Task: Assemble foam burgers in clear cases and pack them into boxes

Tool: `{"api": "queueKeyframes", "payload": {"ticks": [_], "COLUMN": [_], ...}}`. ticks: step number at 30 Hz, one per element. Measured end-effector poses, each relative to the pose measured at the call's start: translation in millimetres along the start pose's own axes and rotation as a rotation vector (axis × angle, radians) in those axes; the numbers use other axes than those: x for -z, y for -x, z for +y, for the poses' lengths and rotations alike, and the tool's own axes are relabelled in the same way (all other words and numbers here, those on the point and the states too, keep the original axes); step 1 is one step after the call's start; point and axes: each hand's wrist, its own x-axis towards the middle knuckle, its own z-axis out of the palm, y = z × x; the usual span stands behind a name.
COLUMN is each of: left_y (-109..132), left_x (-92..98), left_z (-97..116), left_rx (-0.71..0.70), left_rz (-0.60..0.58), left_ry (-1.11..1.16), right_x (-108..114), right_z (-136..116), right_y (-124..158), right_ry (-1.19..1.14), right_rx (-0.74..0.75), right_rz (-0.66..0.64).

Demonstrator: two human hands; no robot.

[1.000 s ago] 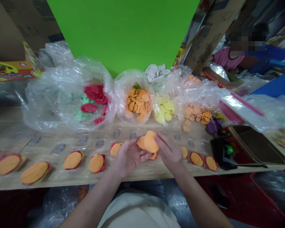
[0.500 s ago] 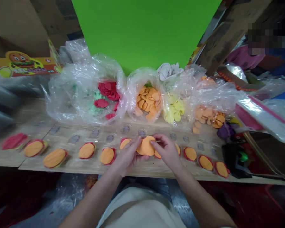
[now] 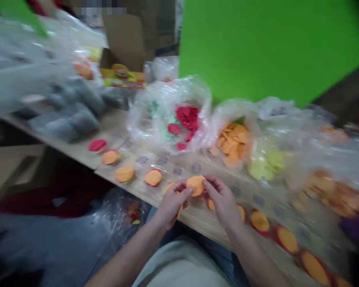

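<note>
Between my two hands an orange foam disc point(image 3: 195, 185) is held up over the table, pinched at its edges. The fingers and thumb of my left hand point(image 3: 171, 202) close on its left side; those of my right hand point(image 3: 219, 199) grip its right edge. Whether more than one disc is held, I cannot tell. Beneath and beside my hands runs a row of small layered stacks topped with orange discs, such as the stack point(image 3: 153, 177) left of my hands and the stack point(image 3: 259, 221) on the right. My hands partly hide the middle stacks.
Along the back lie clear plastic bags of foam pieces: red point(image 3: 188, 116) with pale green, orange point(image 3: 233, 139), and yellow point(image 3: 266, 161). Grey wrapped rolls point(image 3: 74, 115) sit at the left. A green panel point(image 3: 257, 48) stands behind. A burger-printed box point(image 3: 122, 75) is at back left.
My view has swung to the left, so the table now slants and the rolls have come into sight. Both hands still hold orange foam, with one disc now plainly seen between them.
</note>
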Motion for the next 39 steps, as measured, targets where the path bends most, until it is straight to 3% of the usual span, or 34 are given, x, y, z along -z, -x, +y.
{"api": "queueKeyframes", "payload": {"ticks": [2,4,8,12,14,16,19,22,25,29,35,39], "left_y": [1,4,12,0,-16,-33,-49,-45,-32,-26,-42,-47], "left_x": [27.2,66.8,168.3,266.8,304.2,331.2,353.2,358.8,356.2,350.4,345.2,342.9], "left_z": [11,28,74,122,140,151,152,142,130,125,135,141], "left_rx": [-0.095,-0.198,-0.386,-0.538,-0.539,-0.516,-0.506,-0.547,-0.588,-0.61,-0.441,-0.388], "left_rz": [0.138,0.301,0.566,0.831,0.906,0.941,0.967,0.98,0.938,0.771,0.619,0.598], "left_ry": [-0.055,-0.126,-0.281,-0.633,-0.743,-0.827,-0.961,-1.055,-1.128,-1.237,-1.578,-1.618], "right_x": [-26,-66,-181,-298,-340,-365,-377,-368,-355,-345,-345,-345], "right_z": [2,3,8,18,26,35,46,51,48,48,58,59], "right_y": [-16,-39,-92,-142,-161,-175,-185,-188,-188,-183,-177,-177], "right_ry": [0.121,0.209,0.326,0.696,0.838,0.91,1.024,1.097,1.218,1.391,1.536,1.532], "right_rx": [-0.017,-0.014,0.12,0.441,0.494,0.509,0.558,0.641,0.748,0.891,0.883,0.847], "right_rz": [-0.091,-0.223,-0.464,-0.498,-0.49,-0.477,-0.466,-0.438,-0.413,-0.459,-0.429,-0.402]}}
